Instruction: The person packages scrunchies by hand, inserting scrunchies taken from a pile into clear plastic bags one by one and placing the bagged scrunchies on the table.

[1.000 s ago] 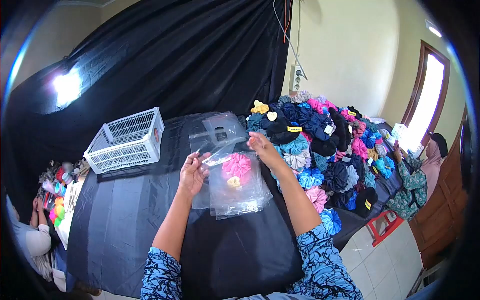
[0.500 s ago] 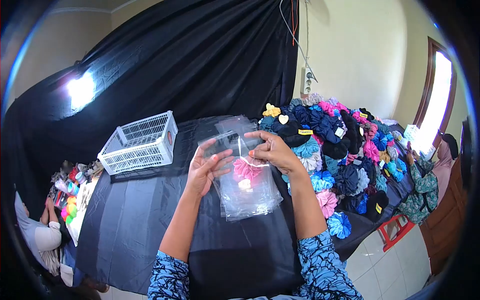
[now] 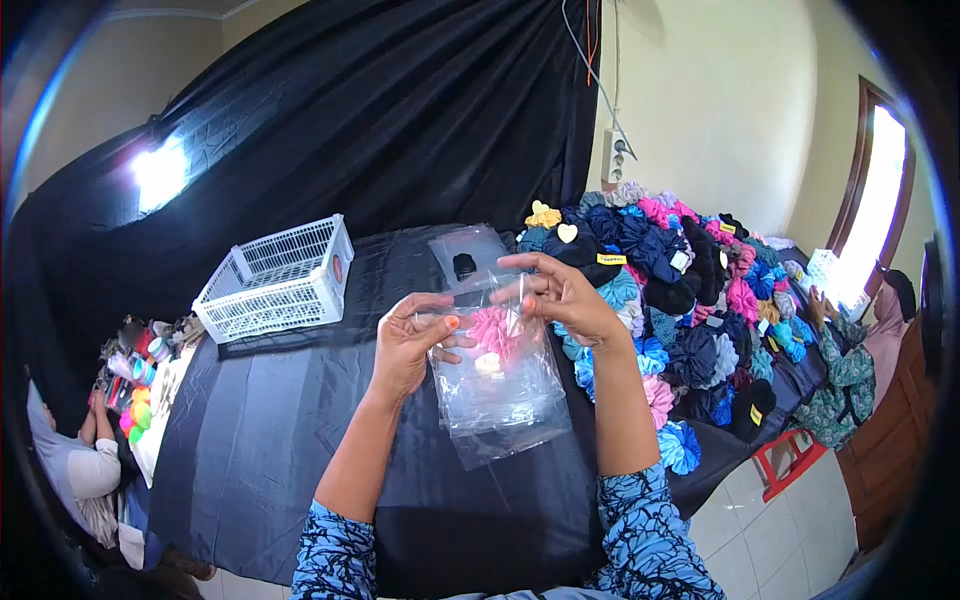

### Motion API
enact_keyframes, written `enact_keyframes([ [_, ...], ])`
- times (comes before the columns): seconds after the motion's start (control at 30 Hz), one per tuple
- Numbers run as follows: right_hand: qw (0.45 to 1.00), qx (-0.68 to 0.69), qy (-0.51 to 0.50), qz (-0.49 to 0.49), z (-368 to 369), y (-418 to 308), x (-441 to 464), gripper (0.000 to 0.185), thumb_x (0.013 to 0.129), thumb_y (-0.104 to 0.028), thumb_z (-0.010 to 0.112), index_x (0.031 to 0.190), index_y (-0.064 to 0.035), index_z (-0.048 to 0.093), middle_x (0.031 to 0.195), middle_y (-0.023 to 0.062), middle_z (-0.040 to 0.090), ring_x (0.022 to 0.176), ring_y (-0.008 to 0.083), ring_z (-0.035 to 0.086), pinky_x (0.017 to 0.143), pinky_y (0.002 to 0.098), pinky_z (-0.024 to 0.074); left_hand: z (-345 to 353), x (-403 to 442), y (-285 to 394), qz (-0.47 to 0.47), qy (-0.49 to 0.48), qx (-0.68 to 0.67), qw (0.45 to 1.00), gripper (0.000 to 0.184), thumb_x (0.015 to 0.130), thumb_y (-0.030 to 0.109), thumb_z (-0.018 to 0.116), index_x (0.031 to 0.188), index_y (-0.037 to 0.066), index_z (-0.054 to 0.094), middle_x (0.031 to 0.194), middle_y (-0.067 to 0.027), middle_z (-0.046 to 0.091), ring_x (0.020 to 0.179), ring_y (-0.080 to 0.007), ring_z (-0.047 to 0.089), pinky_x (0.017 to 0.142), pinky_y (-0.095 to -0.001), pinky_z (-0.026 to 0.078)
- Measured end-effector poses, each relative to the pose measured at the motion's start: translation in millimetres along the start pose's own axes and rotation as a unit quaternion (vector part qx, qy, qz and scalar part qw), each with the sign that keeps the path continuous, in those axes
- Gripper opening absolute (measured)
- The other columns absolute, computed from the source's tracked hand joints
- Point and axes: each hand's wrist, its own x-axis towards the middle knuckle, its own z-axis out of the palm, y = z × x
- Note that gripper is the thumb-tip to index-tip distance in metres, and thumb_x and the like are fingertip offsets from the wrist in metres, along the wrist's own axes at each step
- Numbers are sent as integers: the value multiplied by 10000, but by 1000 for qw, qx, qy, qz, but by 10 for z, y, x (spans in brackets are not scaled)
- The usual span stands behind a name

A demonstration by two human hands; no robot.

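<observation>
A clear plastic bag (image 3: 510, 415) hangs between my two hands above the black table. My left hand (image 3: 412, 345) pinches its upper left edge between thumb and fingers. On the upper right edge my right hand (image 3: 565, 300) has its thumb and fingers closed. Through the clear plastic show a pink scrunchie (image 3: 493, 332) and a pale heart-shaped tag (image 3: 488, 363); layered clear bags lie around them. Behind my hands, another clear bag (image 3: 465, 243) with a black opening or patch lies flat.
A white plastic crate (image 3: 275, 285) stands at the back left. Colourful scrunchies (image 3: 650, 300) are heaped on the right, beside a red stool (image 3: 790, 460). One person (image 3: 845, 360) is at the far right, another (image 3: 85, 465) at the far left.
The clear bag held by my hands has come down to hang over the pink scrunchie. My left hand has moved slightly right, and the flat bag behind is now uncovered.
</observation>
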Motion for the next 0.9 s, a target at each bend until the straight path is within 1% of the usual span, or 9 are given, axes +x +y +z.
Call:
enact_keyframes([
  [0.07,996,-19,26,-78,23,67,48,470,783,-231,741,1165,-31,554,1040,140,656,739,61,608,590,163,469,1,-5,-2,-13,-5,5,1000,241,844,20,632,1064,10,533,906,-233,669,729,-273,697,529,-291,580],
  [0.2,992,-5,40,-119,80,113,79,346,798,-226,731,1038,-32,575,1006,152,651,645,43,566,515,146,409,7,-17,28,-65,-33,-6,997,189,851,55,637,1006,14,536,890,-186,676,739,-271,696,517,-300,571],
  [0.3,991,63,36,-109,94,156,94,187,847,-197,684,919,-58,581,896,103,669,592,65,563,560,162,424,-27,-29,30,-79,-43,-56,994,143,861,70,621,963,18,535,898,-185,673,728,-269,694,506,-303,569],
  [0.4,985,140,45,-94,217,287,155,184,873,-206,646,875,-65,527,641,54,582,434,38,369,448,179,332,-80,-16,-17,3,-42,-96,994,101,858,93,597,809,23,543,981,-219,646,863,-251,661,635,-336,572],
  [0.47,984,159,28,-76,266,295,163,180,875,-200,642,874,-65,524,622,38,553,433,46,388,443,183,338,-53,-29,31,82,-39,-37,995,166,840,118,600,710,31,542,1037,-245,626,963,-272,629,843,-369,495],
  [0.5,982,181,3,-57,279,292,167,176,877,-195,638,873,-65,520,603,22,524,433,54,406,438,188,344,-59,-30,43,95,-42,-42,994,150,827,109,605,712,30,550,1043,-246,626,959,-278,631,867,-355,455],
  [0.7,988,150,-18,-17,245,432,222,172,880,-202,632,871,-67,526,586,-23,489,428,58,479,414,188,365,-172,-60,174,113,-81,49,989,145,811,110,635,719,33,555,944,-217,660,943,-260,636,850,-362,473],
  [0.83,986,163,-8,-36,143,441,209,172,866,-196,647,862,-68,533,591,-16,525,451,55,504,433,170,370,-190,-42,206,50,-144,40,987,169,798,95,674,709,36,544,847,-192,675,848,-237,655,829,-354,487],
  [0.9,983,179,-4,-37,106,437,184,179,859,-204,652,852,-66,539,586,-7,536,446,54,480,442,168,356,-232,-59,227,44,-135,123,982,184,807,96,667,699,38,529,832,-207,669,805,-237,660,776,-341,510],
])
